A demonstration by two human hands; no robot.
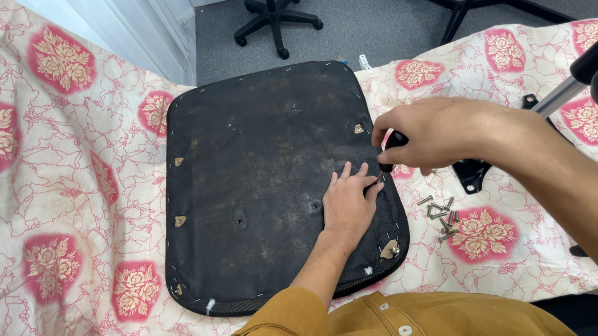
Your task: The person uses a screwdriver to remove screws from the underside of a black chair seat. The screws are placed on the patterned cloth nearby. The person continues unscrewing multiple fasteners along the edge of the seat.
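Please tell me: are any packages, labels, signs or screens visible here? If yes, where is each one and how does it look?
None is in view: no package, label, sign or screen.
What is there: a black seat pad on a flowered cloth, loose screws to its right, and the left hand flat on the pad beside the right hand, which grips a black tool handle.

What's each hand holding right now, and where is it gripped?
The right hand grips a screwdriver by its black handle. The left hand holds nothing; it lies flat on the black seat pad.
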